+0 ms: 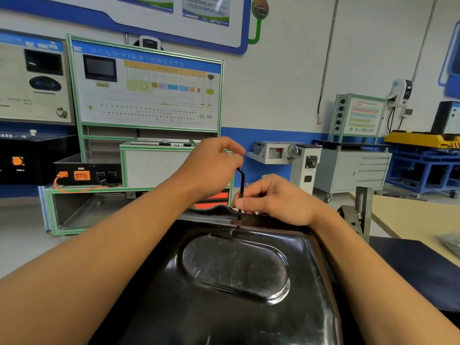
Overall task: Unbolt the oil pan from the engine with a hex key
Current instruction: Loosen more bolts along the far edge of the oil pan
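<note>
A glossy black oil pan (239, 282) with an oval pressed dent fills the lower middle, its flat bottom facing up toward me. A black L-shaped hex key (242, 185) stands upright at the pan's far rim. My left hand (214, 168) grips the key's short bent arm at the top. My right hand (273, 200) pinches the key's long shaft low down, just above the rim. The key's tip and the bolt under it are hidden behind the rim and my fingers.
A wooden bench top (410, 215) lies to the right, with a grey metal bracket (361, 210) beside the pan. Beyond stand a green-framed training board (149, 95), a black box with orange sockets (87, 174) and a grey wheeled cabinet (356, 170).
</note>
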`<state>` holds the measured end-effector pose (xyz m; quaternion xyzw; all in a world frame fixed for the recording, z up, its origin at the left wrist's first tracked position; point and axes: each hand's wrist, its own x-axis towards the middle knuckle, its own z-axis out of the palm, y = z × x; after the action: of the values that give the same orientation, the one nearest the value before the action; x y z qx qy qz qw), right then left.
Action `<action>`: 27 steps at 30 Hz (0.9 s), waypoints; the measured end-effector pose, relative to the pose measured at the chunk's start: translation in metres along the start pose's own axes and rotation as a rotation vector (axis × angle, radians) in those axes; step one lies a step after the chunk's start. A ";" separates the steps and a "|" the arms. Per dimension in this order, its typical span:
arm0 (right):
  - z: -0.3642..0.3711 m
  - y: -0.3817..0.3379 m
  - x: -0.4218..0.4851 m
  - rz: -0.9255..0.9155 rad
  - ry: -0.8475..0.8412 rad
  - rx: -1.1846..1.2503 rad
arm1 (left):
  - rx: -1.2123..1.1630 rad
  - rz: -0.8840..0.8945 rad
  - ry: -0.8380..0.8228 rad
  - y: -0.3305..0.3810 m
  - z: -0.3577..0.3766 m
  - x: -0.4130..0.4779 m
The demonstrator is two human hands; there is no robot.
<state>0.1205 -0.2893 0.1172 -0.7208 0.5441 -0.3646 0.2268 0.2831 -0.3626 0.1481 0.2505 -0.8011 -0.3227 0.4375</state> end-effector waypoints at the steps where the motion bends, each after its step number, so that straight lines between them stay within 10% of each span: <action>1: 0.000 0.000 0.000 0.001 0.002 -0.001 | -0.016 -0.035 -0.041 0.000 -0.002 -0.001; 7: 0.000 -0.002 -0.003 0.010 0.016 -0.019 | 0.018 0.023 -0.204 0.006 -0.003 -0.007; 20: 0.001 -0.004 -0.003 0.012 0.081 -0.043 | 0.272 0.378 0.171 0.001 -0.007 -0.012; 27: 0.000 0.001 -0.001 0.005 0.053 -0.035 | 0.446 0.377 0.101 0.003 -0.003 -0.014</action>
<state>0.1201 -0.2885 0.1164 -0.7135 0.5580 -0.3735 0.2003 0.2919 -0.3521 0.1435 0.2028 -0.8619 -0.0391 0.4630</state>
